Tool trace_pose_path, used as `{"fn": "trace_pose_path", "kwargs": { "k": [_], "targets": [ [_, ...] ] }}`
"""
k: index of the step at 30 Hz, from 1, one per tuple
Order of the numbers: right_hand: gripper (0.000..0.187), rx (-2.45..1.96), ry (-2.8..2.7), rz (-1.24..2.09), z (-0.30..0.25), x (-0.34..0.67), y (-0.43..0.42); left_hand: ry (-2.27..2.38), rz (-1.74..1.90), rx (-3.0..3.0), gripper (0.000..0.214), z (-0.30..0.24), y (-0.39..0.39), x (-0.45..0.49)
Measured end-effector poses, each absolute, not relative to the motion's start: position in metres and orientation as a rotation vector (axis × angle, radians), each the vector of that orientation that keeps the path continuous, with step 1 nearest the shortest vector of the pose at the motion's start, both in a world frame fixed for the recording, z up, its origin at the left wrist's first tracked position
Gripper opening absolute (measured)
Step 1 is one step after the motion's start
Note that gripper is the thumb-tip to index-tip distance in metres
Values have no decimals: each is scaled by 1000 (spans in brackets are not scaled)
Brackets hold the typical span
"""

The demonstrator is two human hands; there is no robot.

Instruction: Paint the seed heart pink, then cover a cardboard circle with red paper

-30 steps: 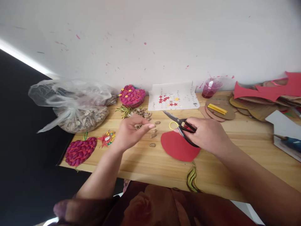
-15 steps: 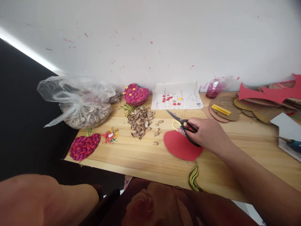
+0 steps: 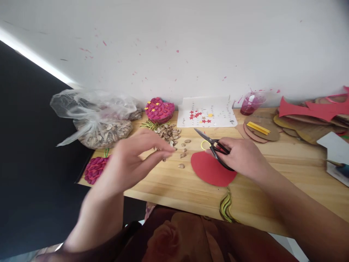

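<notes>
My right hand (image 3: 240, 154) is closed round the black handles of a pair of scissors (image 3: 205, 136), blades pointing up and left. Beneath them lies a red rounded paper piece (image 3: 211, 173); a yellow loop (image 3: 205, 145) sits at its upper edge, and a green and yellow yarn tassel (image 3: 227, 209) hangs from its lower side. My left hand (image 3: 133, 160), slightly blurred, is over the left of the table, thumb and forefinger stretched out with a small gap at the tips and nothing visible between them. It partly hides a pile of shells (image 3: 169, 134).
Left: a clear plastic bag (image 3: 105, 133) of shells and a magenta shell-covered piece (image 3: 94, 169). Along the wall: a magenta heart-shaped piece with stars (image 3: 160, 111), a white sheet (image 3: 188, 122) with paper stars, a cup of magenta paint (image 3: 249, 105). Right: stacked cardboard (image 3: 302, 131), a glue gun (image 3: 342, 167).
My left hand has come up from the lower left over the table, fingers stretching towards the loose shells. My right hand keeps the scissors in nearly the same place.
</notes>
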State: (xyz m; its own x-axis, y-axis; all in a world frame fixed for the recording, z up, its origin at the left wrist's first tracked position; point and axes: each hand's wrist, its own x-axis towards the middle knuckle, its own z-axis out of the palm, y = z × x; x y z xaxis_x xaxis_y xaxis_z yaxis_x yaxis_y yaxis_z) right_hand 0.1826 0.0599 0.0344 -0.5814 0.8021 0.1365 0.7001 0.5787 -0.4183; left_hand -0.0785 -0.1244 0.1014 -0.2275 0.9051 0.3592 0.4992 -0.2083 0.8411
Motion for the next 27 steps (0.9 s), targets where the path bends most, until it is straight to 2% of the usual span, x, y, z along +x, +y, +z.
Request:
{"fn": "trace_pose_path", "kwargs": {
  "k": [2, 4, 7, 10, 15, 22, 27],
  "targets": [
    [51, -1189, -2469, 483, 33, 183, 60, 1875, 1100, 1925, 14, 77, -73, -83],
    [55, -1176, -2453, 515, 33, 183, 61, 1955, 953, 2057, 20, 51, -43, -90],
    [58, -1211, -2443, 539, 33, 183, 63, 2036, 815, 2112, 26, 22, -33, -99],
    [58, -1260, -2416, 541, 32, 183, 65, 2059, 732, 2129, 22, 13, -37, -103],
    [57, -1271, -2369, 563, 30, 186, 70, 2083, 713, 2187, 19, 12, -36, -103],
    [57, -1315, -2292, 629, 24, 186, 78, 2197, 990, 1999, 16, 17, -41, -101],
    [61, -1319, -2262, 656, 21, 187, 81, 2221, 830, 2048, 19, 15, -46, -95]
  ]
}}
